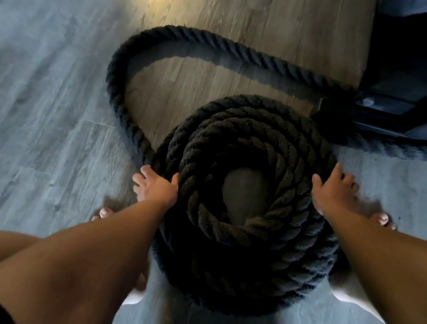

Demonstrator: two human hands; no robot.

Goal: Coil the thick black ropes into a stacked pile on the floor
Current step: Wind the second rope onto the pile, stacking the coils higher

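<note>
A thick black twisted rope lies wound into a stacked round coil [251, 150] on the wooden floor, with a small patch of floor showing in its middle. A loose length of the rope [129, 52] leaves the coil's left side, arcs away and runs right to a black machine. My left hand [156, 188] holds the coil's left edge where the loose length joins, thumb on top of the rope. My right hand [334, 188] rests with spread fingers against the coil's right outer edge.
A black machine base [410, 86] stands at the upper right, close behind the coil. Another stretch of rope [396, 150] runs along the floor beneath it. My bare toes [384, 219] show beside each forearm. Grey wood floor [43, 73] spreads to the left.
</note>
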